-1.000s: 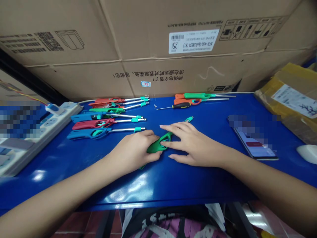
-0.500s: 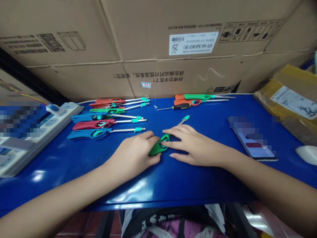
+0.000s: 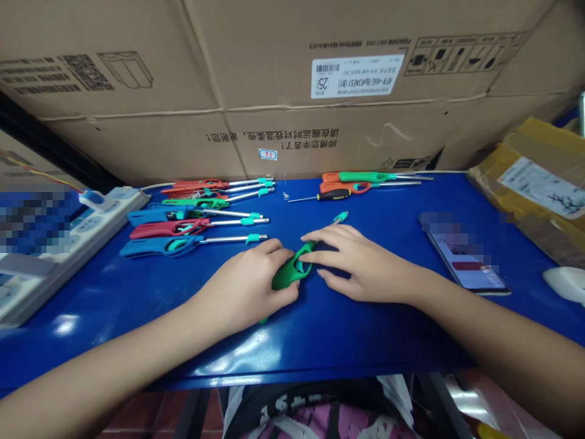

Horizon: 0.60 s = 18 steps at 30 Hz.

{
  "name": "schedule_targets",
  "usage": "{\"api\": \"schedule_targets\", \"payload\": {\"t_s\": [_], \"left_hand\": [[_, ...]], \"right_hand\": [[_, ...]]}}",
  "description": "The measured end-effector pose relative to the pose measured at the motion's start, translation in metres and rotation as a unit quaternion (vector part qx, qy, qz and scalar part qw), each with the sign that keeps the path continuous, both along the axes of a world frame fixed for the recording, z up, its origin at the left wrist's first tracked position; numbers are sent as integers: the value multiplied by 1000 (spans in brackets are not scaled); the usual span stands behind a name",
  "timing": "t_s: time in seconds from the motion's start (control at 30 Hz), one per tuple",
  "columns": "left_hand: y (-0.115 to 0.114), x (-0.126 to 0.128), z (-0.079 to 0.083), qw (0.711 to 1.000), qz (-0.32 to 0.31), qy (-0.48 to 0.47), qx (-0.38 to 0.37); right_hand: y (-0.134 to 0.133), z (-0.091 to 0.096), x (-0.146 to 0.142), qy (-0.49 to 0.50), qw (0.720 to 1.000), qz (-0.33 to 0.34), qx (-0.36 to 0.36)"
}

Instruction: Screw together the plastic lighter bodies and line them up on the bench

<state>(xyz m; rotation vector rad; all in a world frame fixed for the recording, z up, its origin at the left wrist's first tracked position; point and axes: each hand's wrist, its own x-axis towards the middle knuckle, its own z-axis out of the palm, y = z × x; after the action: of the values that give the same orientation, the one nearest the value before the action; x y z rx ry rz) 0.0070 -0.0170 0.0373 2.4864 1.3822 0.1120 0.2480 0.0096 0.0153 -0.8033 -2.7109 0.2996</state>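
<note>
A green long-nosed lighter (image 3: 287, 275) lies near the middle of the blue table (image 3: 365, 341), its teal tip (image 3: 340, 216) pointing away to the right. My left hand (image 3: 249, 285) is closed around its handle. My right hand (image 3: 354, 262) rests over the metal stem with its fingertips touching the trigger area of the handle. The stem is mostly hidden under the right hand.
Several blue, red and green lighters (image 3: 183, 219) lie in a row at the left rear. More lighters (image 3: 365, 180) and a small screwdriver (image 3: 326, 196) lie at the back. A power strip (image 3: 77, 235) sits left, a phone (image 3: 466, 259) right, cardboard boxes (image 3: 292, 91) behind.
The green lighter's tip has swung slightly left and back. Both hands stay on it, with the right fingers shifted a little along the handle.
</note>
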Motion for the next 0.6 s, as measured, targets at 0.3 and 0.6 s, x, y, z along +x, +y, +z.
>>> {"api": "schedule_targets", "payload": {"t_s": [0.3,0.6], "left_hand": [[4,-5,-4,997,-9,74,11],[22,-79,19,993,-24,117,-22]], "right_hand": [[16,-10,7,-40,993,-101,41],[15,-8,7,-42,996,-72,29]]}}
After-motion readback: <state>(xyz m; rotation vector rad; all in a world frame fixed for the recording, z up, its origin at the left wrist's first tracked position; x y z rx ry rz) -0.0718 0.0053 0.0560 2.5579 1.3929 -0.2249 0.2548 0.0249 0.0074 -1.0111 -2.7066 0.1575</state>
